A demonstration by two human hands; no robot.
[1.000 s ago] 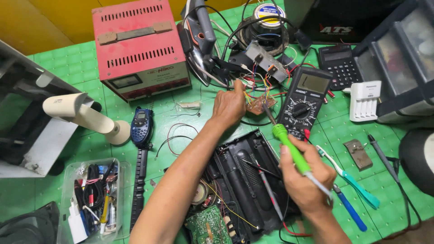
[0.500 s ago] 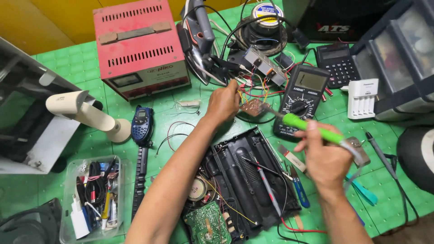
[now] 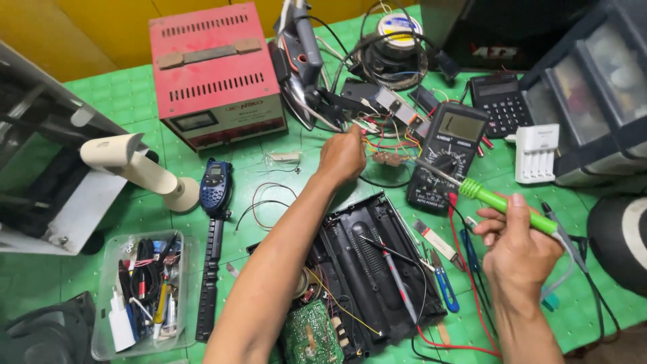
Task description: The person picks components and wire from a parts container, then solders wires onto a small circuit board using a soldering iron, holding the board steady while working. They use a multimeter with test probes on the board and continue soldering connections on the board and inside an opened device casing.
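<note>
Green matting is crowded with parts. Loose wires (image 3: 377, 138) are pinched by the left hand (image 3: 342, 156). A green soldering iron (image 3: 499, 201) is gripped by the right hand (image 3: 515, 246); fingers could be burned if its tip slips.

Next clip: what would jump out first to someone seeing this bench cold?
Probably the big red metal box at the upper left of the green mat. Next, the green-handled soldering iron in the right hand, its tip pointing at a tangle of coloured wires that the left hand touches, beside a black multimeter. Below lies an opened black casing with a green circuit board.
</note>
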